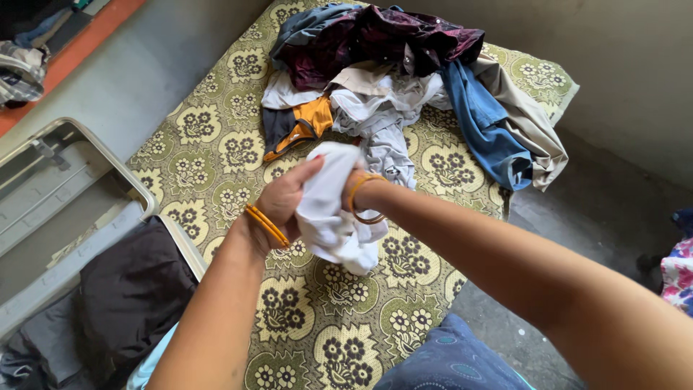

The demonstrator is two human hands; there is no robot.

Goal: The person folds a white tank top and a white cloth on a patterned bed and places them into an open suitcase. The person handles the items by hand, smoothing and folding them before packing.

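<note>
At the centre of the frame a crumpled white cloth garment [333, 217] is bunched between both hands above a bed covered with an olive-green floral sheet [339, 318]. The left hand [283, 198], orange bangles at its wrist, is closed around the cloth's left side; the right hand [357, 189] is mostly buried in the fabric, apparently clutching it too. Above, at the upper middle, lies an unsorted heap of clothes [404, 79] in maroon, blue, beige, white and orange. At the lower left an open grey suitcase [65, 217] holds a dark folded garment [130, 296]. Judging by this, one item is packed, one in hand, and most of the pile remains
</note>
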